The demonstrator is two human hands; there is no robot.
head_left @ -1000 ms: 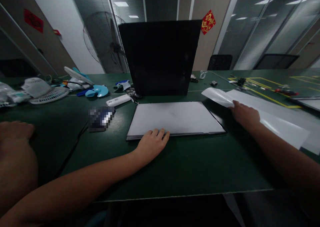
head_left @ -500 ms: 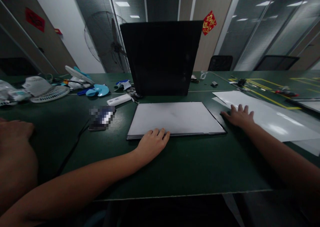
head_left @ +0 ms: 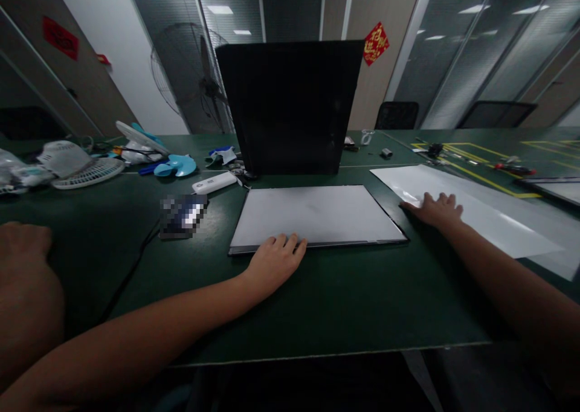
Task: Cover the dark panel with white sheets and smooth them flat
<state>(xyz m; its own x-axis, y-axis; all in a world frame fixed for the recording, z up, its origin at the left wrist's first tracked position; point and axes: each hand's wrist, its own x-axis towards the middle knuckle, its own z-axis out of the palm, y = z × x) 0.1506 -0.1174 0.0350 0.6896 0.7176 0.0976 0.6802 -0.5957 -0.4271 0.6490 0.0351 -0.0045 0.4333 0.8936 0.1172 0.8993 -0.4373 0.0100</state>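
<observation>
A flat white panel [head_left: 312, 212] with a dark frame lies on the green table in front of me. My left hand [head_left: 277, 258] rests on its near edge, fingers apart and holding nothing. On the right, my right hand [head_left: 437, 211] lies over the left part of some glossy white sheets [head_left: 489, 218], with its fingers spread. Whether its fingertips press on the top sheet or grip it is hard to see. Behind the panel stands a large black screen [head_left: 292, 107], upright.
Another person's hand and forearm [head_left: 27, 279] rest at the left. A pixelated device [head_left: 183, 216] with a black cable, a white stick-shaped device [head_left: 214, 183], blue fan blades [head_left: 176, 166] and a white fan grille [head_left: 89, 173] lie at the left. Small tools [head_left: 515, 168] lie far right.
The top white sheet has shifted left, together with slight movement of my right hand, and now covers more of the sheet beneath. My left hand stays on the panel's near edge.
</observation>
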